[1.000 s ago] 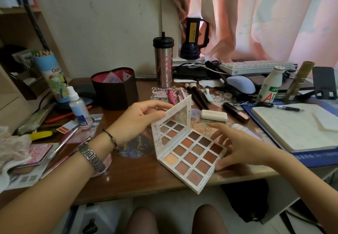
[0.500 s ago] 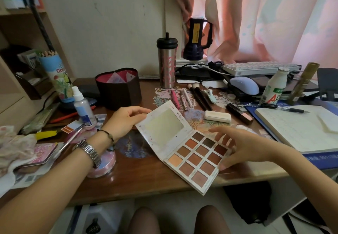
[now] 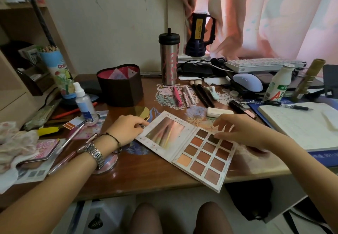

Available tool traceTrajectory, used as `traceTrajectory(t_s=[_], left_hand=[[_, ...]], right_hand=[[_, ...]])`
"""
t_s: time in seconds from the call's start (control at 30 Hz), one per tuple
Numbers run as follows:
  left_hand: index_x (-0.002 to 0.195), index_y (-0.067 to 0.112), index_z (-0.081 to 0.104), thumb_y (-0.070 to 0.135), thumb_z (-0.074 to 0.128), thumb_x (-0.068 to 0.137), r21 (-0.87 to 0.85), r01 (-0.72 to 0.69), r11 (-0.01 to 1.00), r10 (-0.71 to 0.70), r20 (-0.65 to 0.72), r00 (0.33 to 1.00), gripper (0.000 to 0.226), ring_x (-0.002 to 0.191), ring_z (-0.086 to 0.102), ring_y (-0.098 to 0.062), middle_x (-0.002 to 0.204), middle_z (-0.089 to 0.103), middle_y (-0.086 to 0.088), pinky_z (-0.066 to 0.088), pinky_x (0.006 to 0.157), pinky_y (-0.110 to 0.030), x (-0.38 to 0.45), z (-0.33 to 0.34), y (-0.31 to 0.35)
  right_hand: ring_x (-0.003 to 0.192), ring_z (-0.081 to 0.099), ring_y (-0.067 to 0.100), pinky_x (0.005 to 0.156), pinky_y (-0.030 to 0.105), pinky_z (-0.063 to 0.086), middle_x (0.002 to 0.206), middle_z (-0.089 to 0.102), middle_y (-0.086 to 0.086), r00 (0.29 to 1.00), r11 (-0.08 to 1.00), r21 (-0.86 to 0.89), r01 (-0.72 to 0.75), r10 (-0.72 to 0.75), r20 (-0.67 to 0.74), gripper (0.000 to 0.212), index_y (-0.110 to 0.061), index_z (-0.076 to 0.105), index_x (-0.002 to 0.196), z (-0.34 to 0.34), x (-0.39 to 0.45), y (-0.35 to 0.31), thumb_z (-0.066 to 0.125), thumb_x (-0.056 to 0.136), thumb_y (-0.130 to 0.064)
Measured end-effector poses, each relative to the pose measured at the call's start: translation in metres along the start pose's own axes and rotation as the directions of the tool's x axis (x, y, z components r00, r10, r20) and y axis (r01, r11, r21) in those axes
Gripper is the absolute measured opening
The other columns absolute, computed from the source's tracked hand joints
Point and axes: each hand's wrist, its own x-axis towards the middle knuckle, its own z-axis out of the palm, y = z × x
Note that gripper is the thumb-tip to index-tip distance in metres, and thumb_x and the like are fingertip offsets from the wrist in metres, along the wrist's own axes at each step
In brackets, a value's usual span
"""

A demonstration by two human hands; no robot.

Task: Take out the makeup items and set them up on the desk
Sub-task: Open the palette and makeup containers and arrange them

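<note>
An eyeshadow palette (image 3: 206, 157) with brown and orange pans lies opened flat near the desk's front edge, its mirrored lid (image 3: 164, 133) to the left. My left hand (image 3: 126, 129) pinches the lid's far left corner. My right hand (image 3: 241, 131) grips the pan half's far edge, thumb on the pans, fingers spread. Behind the palette lie makeup brushes (image 3: 201, 95), pink pencils (image 3: 176, 96), a dark lipstick (image 3: 241, 108), a white case (image 3: 219, 112) and a gold round compact (image 3: 140, 112). A pink round compact (image 3: 108, 162) sits under my left wrist.
A dark heart-shaped box (image 3: 120, 85) stands behind my left hand, with a spray bottle (image 3: 85, 104) to its left. A steel tumbler (image 3: 169, 60), mouse (image 3: 247, 85), keyboard (image 3: 263, 64) and white bottle (image 3: 278, 84) line the back. An open notebook (image 3: 300, 122) fills the right side.
The palette's lid has swung from upright to flat on the desk. My left hand followed it down to its far left corner. My right hand stayed at the pan half.
</note>
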Motion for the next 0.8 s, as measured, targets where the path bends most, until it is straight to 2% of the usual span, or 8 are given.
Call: traceTrajectory(t_s=[0.13, 0.2, 0.27, 0.37, 0.43, 0.6, 0.7, 0.8], left_hand=[[0.117, 0.031, 0.065, 0.014, 0.049, 0.092, 0.043, 0.005, 0.999, -0.006, 0.026, 1.000, 0.034, 0.093, 0.065, -0.030, 0.100, 0.071, -0.004, 0.053, 0.080, -0.041, 0.000, 0.002, -0.001], [0.115, 0.030, 0.067, 0.018, 0.053, 0.091, 0.051, 0.001, 0.999, -0.003, 0.029, 1.000, 0.030, 0.095, 0.065, -0.026, 0.105, 0.070, 0.001, 0.051, 0.079, -0.036, 0.000, -0.001, -0.001], [0.109, 0.024, 0.070, 0.025, 0.060, 0.088, 0.031, 0.003, 1.000, -0.003, -0.028, 1.000, 0.024, 0.096, 0.062, -0.018, 0.104, 0.068, 0.002, 0.046, 0.078, -0.026, 0.001, -0.007, 0.000], [0.101, 0.019, 0.070, 0.031, 0.067, 0.082, -0.053, 0.020, 0.998, -0.029, -0.164, 0.986, 0.022, 0.093, 0.062, -0.015, 0.096, 0.068, 0.000, 0.048, 0.080, -0.027, 0.004, -0.018, -0.001], [0.109, 0.019, 0.065, 0.037, 0.069, 0.080, -0.031, 0.026, 0.999, -0.032, -0.197, 0.980, 0.034, 0.098, 0.060, -0.016, 0.103, 0.064, 0.001, 0.048, 0.082, -0.028, 0.009, -0.024, -0.003], [0.133, 0.022, 0.044, 0.051, 0.069, 0.075, 0.078, 0.073, 0.994, -0.063, -0.125, 0.990, 0.069, 0.113, 0.050, -0.022, 0.128, 0.049, -0.005, 0.044, 0.089, -0.031, 0.030, -0.022, -0.007], [0.136, 0.023, 0.039, 0.055, 0.070, 0.072, 0.108, 0.099, 0.989, -0.095, -0.045, 0.994, 0.077, 0.117, 0.047, -0.024, 0.131, 0.046, -0.006, 0.043, 0.094, -0.034, 0.040, -0.017, -0.009], [0.135, 0.023, 0.040, 0.054, 0.071, 0.071, 0.105, 0.100, 0.989, -0.098, -0.032, 0.995, 0.078, 0.118, 0.047, -0.024, 0.130, 0.047, -0.006, 0.042, 0.095, -0.034, 0.045, -0.012, -0.010]], right_hand=[[0.088, 0.057, 0.001, 0.072, 0.018, 0.050, 0.101, 0.058, -0.013, 1.000, 1.000, 0.000, 0.016, -0.016, -0.007, 0.030, -0.029, 0.057, 0.111, 0.004, 0.003, -0.002, 0.065, 0.084, -0.036], [0.088, 0.057, 0.001, 0.071, 0.018, 0.051, 0.102, 0.058, -0.013, 0.999, 1.000, -0.007, 0.030, -0.031, -0.009, 0.029, -0.029, 0.057, 0.111, 0.006, 0.005, -0.004, 0.065, 0.084, -0.036], [0.088, 0.057, 0.001, 0.070, 0.017, 0.050, 0.101, 0.058, -0.013, 0.999, 0.999, -0.008, 0.047, -0.047, -0.020, 0.029, -0.029, 0.056, 0.111, 0.005, 0.005, -0.006, 0.065, 0.084, -0.035], [0.087, 0.058, 0.001, 0.068, 0.017, 0.049, 0.100, 0.058, -0.013, 0.997, 0.997, 0.003, 0.073, -0.073, -0.041, 0.028, -0.029, 0.057, 0.110, 0.004, 0.008, -0.009, 0.066, 0.084, -0.034], [0.087, 0.058, 0.001, 0.070, 0.018, 0.050, 0.099, 0.058, -0.013, 0.995, 0.996, 0.005, 0.092, -0.091, -0.049, 0.028, -0.029, 0.058, 0.110, 0.004, 0.012, -0.012, 0.065, 0.084, -0.034], [0.086, 0.059, 0.002, 0.077, 0.025, 0.054, 0.099, 0.058, -0.013, 0.991, 0.991, -0.040, 0.127, -0.128, -0.039, 0.028, -0.031, 0.056, 0.110, 0.005, 0.024, -0.020, 0.063, 0.084, -0.038], [0.086, 0.059, 0.001, 0.076, 0.022, 0.054, 0.098, 0.058, -0.013, 0.989, 0.989, -0.042, 0.143, -0.145, -0.030, 0.027, -0.032, 0.055, 0.111, 0.006, 0.029, -0.026, 0.062, 0.085, -0.038], [0.086, 0.058, -0.001, 0.075, 0.020, 0.053, 0.098, 0.058, -0.016, 0.988, 0.988, -0.033, 0.154, -0.154, -0.024, 0.027, -0.034, 0.055, 0.110, 0.006, 0.033, -0.030, 0.062, 0.085, -0.038]])
